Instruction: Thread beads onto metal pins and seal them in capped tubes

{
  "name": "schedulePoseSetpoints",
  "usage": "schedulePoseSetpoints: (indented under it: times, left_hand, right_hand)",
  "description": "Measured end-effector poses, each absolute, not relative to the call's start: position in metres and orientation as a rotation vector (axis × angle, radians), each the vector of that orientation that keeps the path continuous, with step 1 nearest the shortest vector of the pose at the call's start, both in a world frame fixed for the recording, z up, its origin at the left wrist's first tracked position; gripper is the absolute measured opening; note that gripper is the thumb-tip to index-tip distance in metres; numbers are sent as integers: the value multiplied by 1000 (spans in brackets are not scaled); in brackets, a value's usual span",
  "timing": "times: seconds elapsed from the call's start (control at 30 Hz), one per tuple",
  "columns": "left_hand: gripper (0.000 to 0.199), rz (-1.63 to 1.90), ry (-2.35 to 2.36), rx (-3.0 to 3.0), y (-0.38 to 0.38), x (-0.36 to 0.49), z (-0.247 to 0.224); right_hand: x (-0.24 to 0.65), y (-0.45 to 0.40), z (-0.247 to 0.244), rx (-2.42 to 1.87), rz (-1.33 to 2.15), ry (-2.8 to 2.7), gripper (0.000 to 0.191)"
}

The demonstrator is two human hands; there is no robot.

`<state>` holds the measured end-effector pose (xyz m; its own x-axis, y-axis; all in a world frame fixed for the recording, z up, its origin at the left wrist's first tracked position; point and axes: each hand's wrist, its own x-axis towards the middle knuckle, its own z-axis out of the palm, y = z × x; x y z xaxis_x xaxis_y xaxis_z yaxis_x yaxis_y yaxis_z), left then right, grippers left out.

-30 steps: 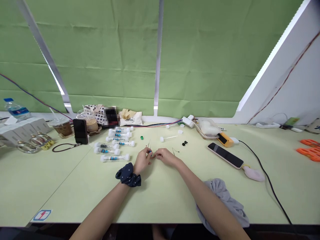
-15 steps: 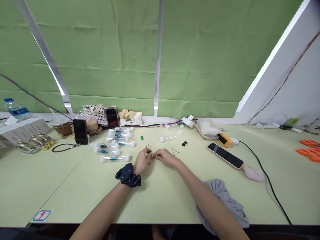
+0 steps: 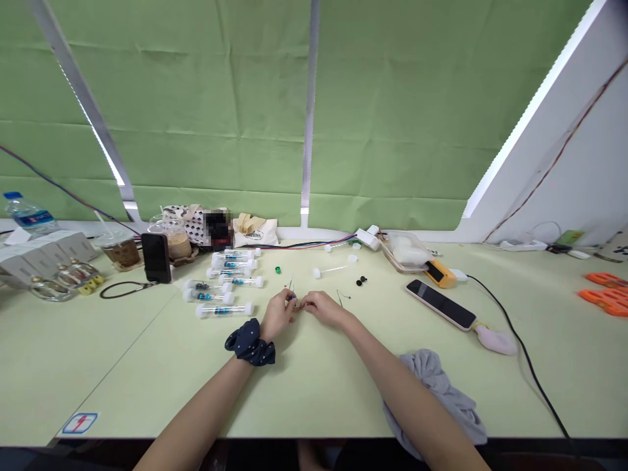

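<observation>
My left hand (image 3: 279, 315), with a dark dotted scrunchie (image 3: 250, 343) at its wrist, pinches a small part with thin wires (image 3: 291, 284) and a bit of blue at the fingertips. Close beside it, my right hand (image 3: 321, 307) has its fingers pressed together on something too small to make out. The fingertips of both hands nearly meet above the table. To the right of my right hand lies a thin bent wire piece (image 3: 343, 296). Capped clear tubes with blue parts (image 3: 224, 311) lie left of my hands, and a green bead (image 3: 278, 269) is beyond them.
Black round pieces (image 3: 362, 281) and an uncapped clear tube (image 3: 333, 269) lie farther back. On the right are a phone (image 3: 440, 305), a yellow device (image 3: 440, 273), a cable and a grey cloth (image 3: 441, 386). Another phone (image 3: 156, 258) and drink cups stand at the left.
The whole view has shifted very slightly. Both hands keep the same pose, fingertips close together.
</observation>
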<state>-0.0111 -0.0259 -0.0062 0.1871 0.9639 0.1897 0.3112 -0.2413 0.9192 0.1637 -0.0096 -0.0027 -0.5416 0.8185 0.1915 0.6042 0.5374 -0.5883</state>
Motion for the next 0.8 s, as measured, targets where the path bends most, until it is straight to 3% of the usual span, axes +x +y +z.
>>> schedulePoseSetpoints:
  times: [0.8]
  left_hand:
    - [27,1085,1148,1674,-25,-12,-8]
  right_hand:
    - [158,-8,-12,-1137,548,-2326,19]
